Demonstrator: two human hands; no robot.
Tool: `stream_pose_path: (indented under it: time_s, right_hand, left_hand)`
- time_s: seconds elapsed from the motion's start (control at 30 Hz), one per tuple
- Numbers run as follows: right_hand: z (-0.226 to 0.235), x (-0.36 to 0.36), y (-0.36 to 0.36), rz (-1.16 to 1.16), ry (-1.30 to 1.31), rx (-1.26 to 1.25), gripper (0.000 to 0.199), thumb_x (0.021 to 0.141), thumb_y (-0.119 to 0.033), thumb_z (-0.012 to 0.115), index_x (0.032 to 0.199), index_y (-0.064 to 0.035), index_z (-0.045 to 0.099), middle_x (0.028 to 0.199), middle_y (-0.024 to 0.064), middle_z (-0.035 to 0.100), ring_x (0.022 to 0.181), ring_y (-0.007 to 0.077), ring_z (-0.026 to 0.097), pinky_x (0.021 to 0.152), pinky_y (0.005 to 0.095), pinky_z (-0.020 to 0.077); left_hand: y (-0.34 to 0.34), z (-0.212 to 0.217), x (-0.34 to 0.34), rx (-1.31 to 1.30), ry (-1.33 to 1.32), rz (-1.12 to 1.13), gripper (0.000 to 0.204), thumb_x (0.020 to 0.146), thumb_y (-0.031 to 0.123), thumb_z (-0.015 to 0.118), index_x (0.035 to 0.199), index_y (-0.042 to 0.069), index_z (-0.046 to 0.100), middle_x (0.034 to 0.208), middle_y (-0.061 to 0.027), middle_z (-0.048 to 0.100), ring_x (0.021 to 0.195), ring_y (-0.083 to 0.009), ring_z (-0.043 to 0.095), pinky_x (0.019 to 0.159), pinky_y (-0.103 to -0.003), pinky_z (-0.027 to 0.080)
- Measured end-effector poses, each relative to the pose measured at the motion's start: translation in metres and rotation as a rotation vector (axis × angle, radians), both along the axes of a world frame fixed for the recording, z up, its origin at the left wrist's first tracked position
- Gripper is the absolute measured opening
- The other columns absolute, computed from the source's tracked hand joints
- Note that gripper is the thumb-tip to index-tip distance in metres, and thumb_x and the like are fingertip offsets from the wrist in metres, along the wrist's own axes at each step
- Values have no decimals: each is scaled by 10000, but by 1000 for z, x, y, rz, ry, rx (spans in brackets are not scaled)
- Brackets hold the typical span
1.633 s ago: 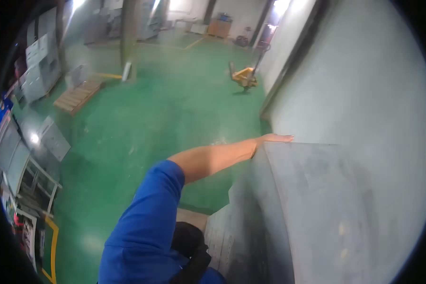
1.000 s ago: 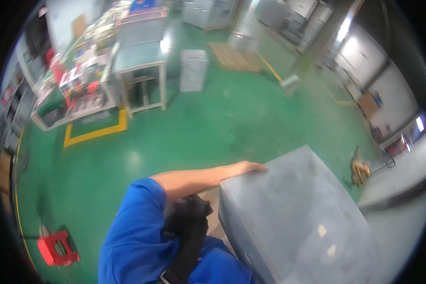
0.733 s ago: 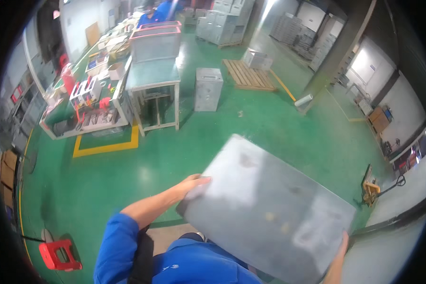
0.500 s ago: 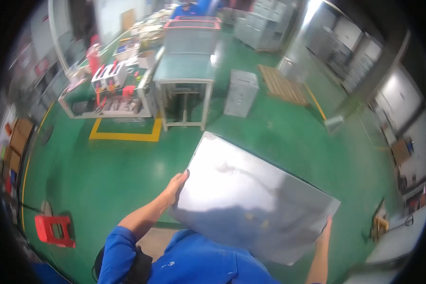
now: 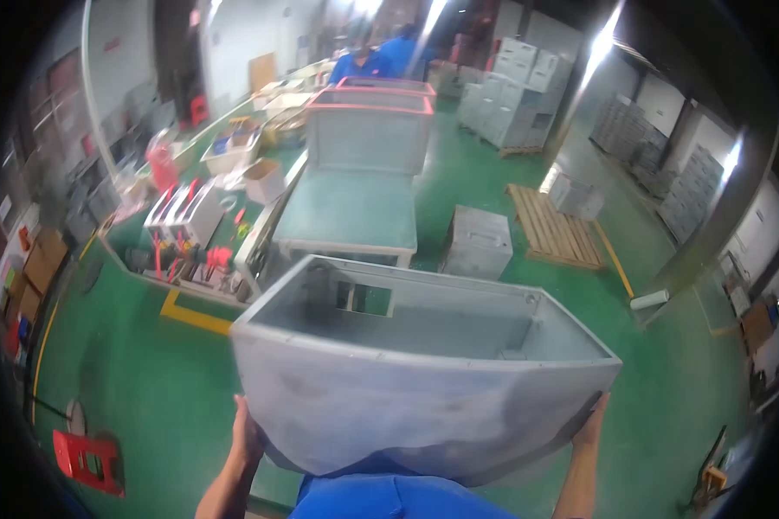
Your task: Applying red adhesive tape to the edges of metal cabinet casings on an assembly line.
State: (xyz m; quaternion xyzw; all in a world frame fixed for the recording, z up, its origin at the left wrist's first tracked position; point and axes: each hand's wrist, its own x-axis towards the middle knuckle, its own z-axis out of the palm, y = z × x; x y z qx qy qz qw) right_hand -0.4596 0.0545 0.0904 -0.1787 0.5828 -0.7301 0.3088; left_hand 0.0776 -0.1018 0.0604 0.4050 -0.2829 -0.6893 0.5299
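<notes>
— What does the head view show in the hands?

— A large grey sheet-metal enclosure (image 5: pixel 424 381), open side up, carried in front of the chest above the green floor (image 5: pixel 130 381). The left hand (image 5: pixel 249 432) presses flat against its lower left side, fingers spread on the metal. The right hand (image 5: pixel 590 424) does the same on the lower right edge. Both grip the enclosure between them.

— What is inside it?

— A bare grey interior with a rectangular cut-out in the far wall.

— And around it?

— Just beyond stands a grey worktop (image 5: pixel 346 216) with a similar red-rimmed metal box (image 5: pixel 368 130) on it. To the right lie a small grey cabinet (image 5: pixel 480 242) and a wooden pallet (image 5: pixel 554 227). A red stool (image 5: pixel 86 458) sits at lower left. People in blue (image 5: pixel 381 59) stand far behind.
</notes>
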Motion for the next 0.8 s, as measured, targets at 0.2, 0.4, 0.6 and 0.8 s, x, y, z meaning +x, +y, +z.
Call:
stream_pose_path:
  time_s: [0.2, 0.4, 0.6, 0.8]
  right_hand:
    - [-7, 4, -139, -137, 36, -167, 890, 771, -726, 253, 1391, -103, 110, 1422, 113, 166, 1293, 287, 187, 1049, 427, 183]
    - [-26, -18, -268, -40, 37, -244, 891, 760, -740, 231, 1382, -106, 154, 1405, 122, 205, 1282, 284, 213, 1044, 419, 201]
    - [-37, -34, -420, -55, -56, -159, 891, 766, -731, 254, 1382, -94, 156, 1412, 118, 199, 1275, 285, 223, 1044, 417, 200]
    - [-41, -63, -533, 25, -170, -107, 713, 887, -566, 236, 1362, -36, 194, 1380, 114, 271, 1263, 238, 266, 1048, 363, 198]
  left_hand:
    - [-140, -39, 26, -145, -120, 139, 485, 893, 341, 366, 1232, -4, 383, 1173, -134, 467, 1082, -236, 445, 904, -366, 366]
    - [-244, -24, 23, -238, -104, 153, 512, 898, 384, 349, 1216, -15, 387, 1175, -125, 452, 1079, -233, 436, 897, -358, 359]
    - [-357, -20, -4, -193, -195, 246, 471, 909, 353, 339, 1195, -16, 402, 1127, -118, 475, 1033, -233, 463, 872, -355, 381]
    - [-445, -30, -29, -234, -105, 266, 443, 910, 335, 343, 1176, -10, 422, 1099, -121, 486, 1004, -233, 477, 853, -354, 398]
